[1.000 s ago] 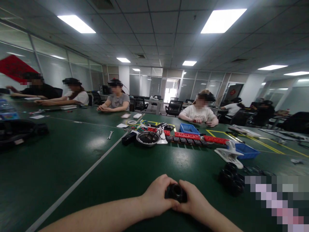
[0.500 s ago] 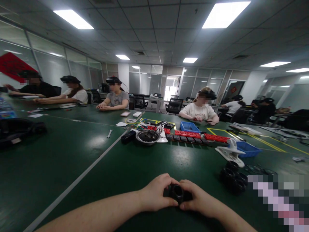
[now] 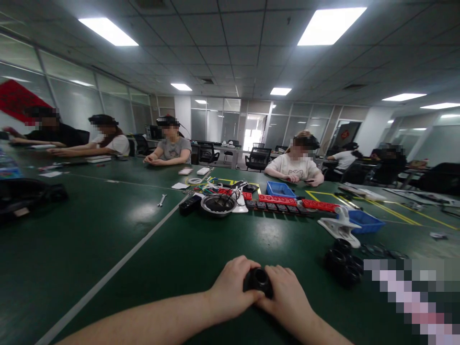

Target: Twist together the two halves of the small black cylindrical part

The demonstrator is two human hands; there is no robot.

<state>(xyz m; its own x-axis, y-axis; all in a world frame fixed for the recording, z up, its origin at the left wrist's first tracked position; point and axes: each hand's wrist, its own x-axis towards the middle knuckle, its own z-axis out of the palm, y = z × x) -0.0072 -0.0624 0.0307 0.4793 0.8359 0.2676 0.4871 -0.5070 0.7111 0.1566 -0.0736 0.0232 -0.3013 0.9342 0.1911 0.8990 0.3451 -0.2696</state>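
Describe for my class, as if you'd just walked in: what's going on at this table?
A person's left hand and right hand together hold a black, rounded part with a circular opening at the near side of a dark green tabletop. Whether the part touches the surface is hidden. To its right lies a cluster of black, round, hollow parts, with a white plastic clip-shaped piece beyond. Farther back, across the table, sits a person in a white top.

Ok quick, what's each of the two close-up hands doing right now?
Left hand: closed, holding the left side of a black piece with a round hole.
Right hand: closed, holding the same piece's right side.
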